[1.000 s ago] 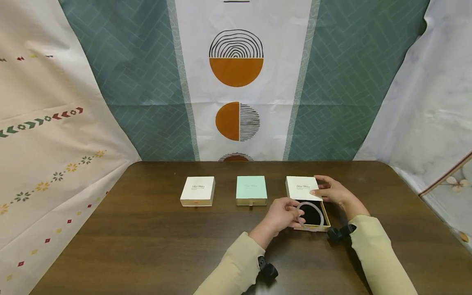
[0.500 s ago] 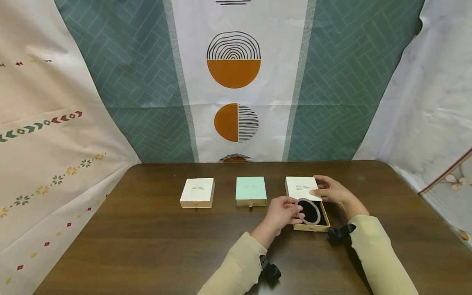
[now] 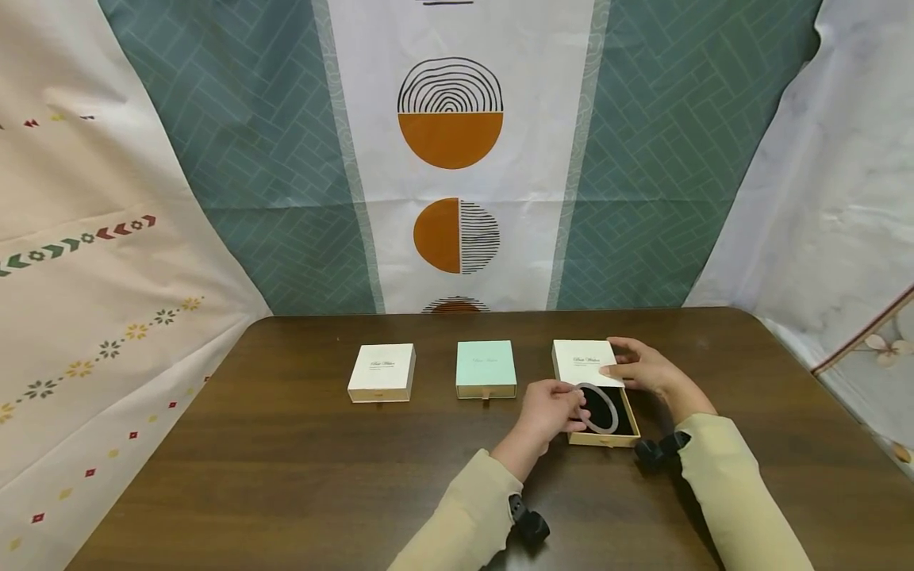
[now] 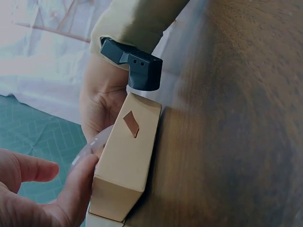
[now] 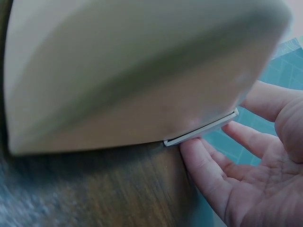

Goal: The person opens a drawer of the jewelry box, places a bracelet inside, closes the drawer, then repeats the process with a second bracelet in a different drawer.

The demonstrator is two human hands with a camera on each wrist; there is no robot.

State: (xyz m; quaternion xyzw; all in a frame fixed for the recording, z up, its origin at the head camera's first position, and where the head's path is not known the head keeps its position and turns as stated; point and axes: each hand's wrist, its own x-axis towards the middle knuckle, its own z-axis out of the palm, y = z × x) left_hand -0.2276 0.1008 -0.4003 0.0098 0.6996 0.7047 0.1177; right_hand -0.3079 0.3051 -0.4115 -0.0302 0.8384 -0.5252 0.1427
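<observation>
My left hand (image 3: 548,410) pinches a pale, translucent bangle (image 3: 615,415) by its left side. The ring is tilted above the pulled-out drawer (image 3: 603,440) of a white gift box (image 3: 580,362), whose inside is black. With thumb and fingers, my right hand (image 3: 648,373) grips the box's white sleeve at its right side. The left wrist view has the drawer's cream front (image 4: 124,153) with its small brown tab (image 4: 131,124), and part of the bangle (image 4: 86,150) behind it. Seen from the right wrist, the drawer's side (image 5: 156,104) looms close and hides the bangle.
A mint-green box (image 3: 485,365) stands left of the opened one, and another white box (image 3: 382,368) farther left; both are closed. All sit on a dark wooden table (image 3: 300,468), with patterned cloth (image 3: 286,159) hanging behind and at the sides.
The bangle has risen slightly and shifted a little left in my left hand, and its ring now looks more tilted. My right hand stays on the box sleeve.
</observation>
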